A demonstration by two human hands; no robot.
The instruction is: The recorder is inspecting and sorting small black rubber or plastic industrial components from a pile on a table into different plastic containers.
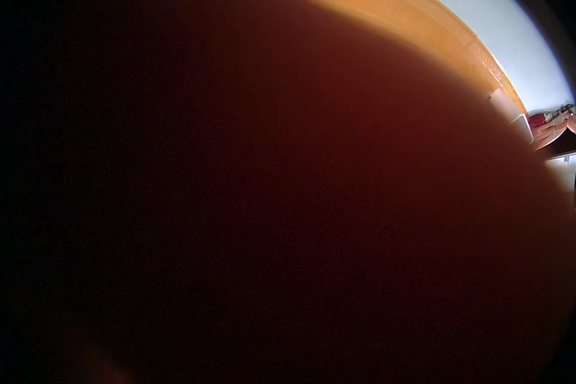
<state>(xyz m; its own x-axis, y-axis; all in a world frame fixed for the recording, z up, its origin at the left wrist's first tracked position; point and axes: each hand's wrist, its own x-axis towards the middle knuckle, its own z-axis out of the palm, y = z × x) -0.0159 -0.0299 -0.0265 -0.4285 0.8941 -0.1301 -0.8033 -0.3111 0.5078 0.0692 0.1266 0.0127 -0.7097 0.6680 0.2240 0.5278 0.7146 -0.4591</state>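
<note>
Lens almost fully covered by a dark red-orange blur [256, 211], something pressed close. Neither hand identifiable, so grip state: cannot tell. No held thing visible. Only a pale wall [525, 57] sliver shows top right. Risk: working blind, any reach could knock unseen things.

— What are you counting in this view?

— One big dark reddish-brown blur [256, 211] is covering nearly the whole picture, too close to the lens to name. It is counting as one.

— Anything showing past it?

— Only a sliver toward two o'clock. One curved orange-tan band [448, 38] is running along the blur's edge, and one pale bluish-white wall patch [518, 51] is sitting beyond it.

— Smaller things?

— At about three o'clock one small pale block [521, 125] is showing, with one dark flat strip [564, 148] beside it. The tiny reddish clutter there is too small to count.
</note>
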